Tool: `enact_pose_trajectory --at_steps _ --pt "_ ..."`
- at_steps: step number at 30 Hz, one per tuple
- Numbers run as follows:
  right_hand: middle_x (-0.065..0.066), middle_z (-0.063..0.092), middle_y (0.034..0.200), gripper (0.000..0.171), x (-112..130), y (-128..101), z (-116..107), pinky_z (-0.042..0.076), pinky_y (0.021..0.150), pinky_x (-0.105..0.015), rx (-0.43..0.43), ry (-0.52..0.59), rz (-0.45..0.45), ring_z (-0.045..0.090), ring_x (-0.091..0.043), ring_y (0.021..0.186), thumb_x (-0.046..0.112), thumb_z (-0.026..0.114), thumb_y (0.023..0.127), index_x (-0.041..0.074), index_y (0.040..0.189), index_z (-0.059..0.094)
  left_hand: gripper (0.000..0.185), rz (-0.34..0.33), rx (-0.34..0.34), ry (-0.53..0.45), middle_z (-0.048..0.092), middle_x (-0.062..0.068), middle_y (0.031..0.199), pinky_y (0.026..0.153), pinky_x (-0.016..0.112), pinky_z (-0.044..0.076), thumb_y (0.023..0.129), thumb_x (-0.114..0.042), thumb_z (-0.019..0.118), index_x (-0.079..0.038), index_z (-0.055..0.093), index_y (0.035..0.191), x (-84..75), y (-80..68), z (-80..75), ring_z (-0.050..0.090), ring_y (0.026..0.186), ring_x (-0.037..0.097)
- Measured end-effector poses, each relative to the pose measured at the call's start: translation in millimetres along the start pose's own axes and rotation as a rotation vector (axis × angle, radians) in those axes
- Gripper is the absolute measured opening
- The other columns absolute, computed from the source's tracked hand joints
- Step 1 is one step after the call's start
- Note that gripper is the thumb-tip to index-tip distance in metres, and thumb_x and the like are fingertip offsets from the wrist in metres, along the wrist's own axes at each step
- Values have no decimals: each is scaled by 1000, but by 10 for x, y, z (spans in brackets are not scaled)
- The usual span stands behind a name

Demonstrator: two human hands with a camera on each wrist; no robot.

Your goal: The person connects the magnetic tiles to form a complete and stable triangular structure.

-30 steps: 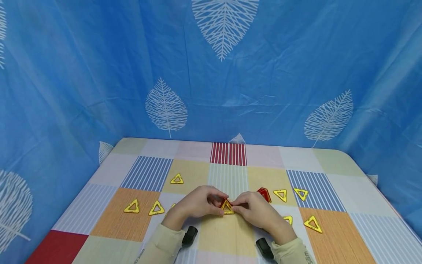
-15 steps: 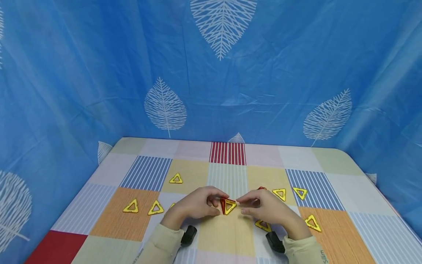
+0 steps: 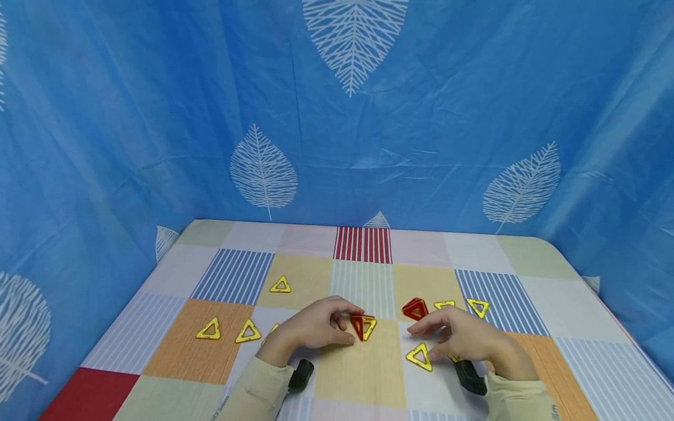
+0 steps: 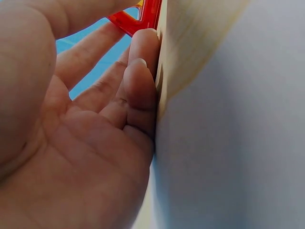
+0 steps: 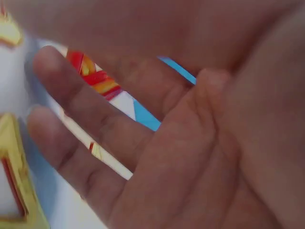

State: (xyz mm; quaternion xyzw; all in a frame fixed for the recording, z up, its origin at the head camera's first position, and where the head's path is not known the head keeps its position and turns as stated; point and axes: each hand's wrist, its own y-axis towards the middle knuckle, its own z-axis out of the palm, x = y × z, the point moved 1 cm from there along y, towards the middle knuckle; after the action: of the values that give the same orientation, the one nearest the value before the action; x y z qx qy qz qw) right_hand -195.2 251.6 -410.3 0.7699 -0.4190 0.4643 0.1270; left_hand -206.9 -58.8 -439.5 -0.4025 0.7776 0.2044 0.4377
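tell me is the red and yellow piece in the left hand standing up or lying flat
Standing up: the left hand pinches the red and yellow triangles on edge above the tablecloth.

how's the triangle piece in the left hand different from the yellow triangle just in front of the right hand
The piece in the left hand, a red and yellow triangle piece, stands up off the tablecloth, pinched by the fingers. The yellow triangle lies flat by the right hand, which grips nothing. The held piece shows two colours and looks like joined tiles; the flat one is a single yellow tile. Both are open triangular frames.
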Motion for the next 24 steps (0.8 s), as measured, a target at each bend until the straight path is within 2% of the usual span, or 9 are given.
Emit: enact_pose_trajectory --at_steps 7,12,19,24 --pt "-6 71 113 41 -105 -26 -21 50 79 -30 9 44 27 60 -24 98 6 86 76 6 115 75 45 1 -2 -8 59 1 91 70 28 47 86 -11 82 -11 68 128 24 -1 6 54 75 12" --pt "-5 68 110 39 -157 9 -2 49 75 -27 -2 29 33 58 -21 92 7 87 75 11 113 77 44 3 0 -15 59 1 92 70 28 47 86 -10 82 -12 68 127 28 1 8 55 75 13" --pt "-2 68 110 33 -185 37 21 50 83 -26 18 -2 -71 60 -14 98 12 87 77 10 109 80 41 3 18 -12 59 -2 96 71 28 46 87 -12 81 -14 69 126 33 3 12 54 78 12" --pt "1 68 101 22 -210 47 43 48 80 -26 0 -36 -104 58 -13 92 17 87 78 14 99 83 41 -6 12 -10 59 -2 95 71 27 46 86 -12 82 -15 69 125 29 -1 16 53 78 12"
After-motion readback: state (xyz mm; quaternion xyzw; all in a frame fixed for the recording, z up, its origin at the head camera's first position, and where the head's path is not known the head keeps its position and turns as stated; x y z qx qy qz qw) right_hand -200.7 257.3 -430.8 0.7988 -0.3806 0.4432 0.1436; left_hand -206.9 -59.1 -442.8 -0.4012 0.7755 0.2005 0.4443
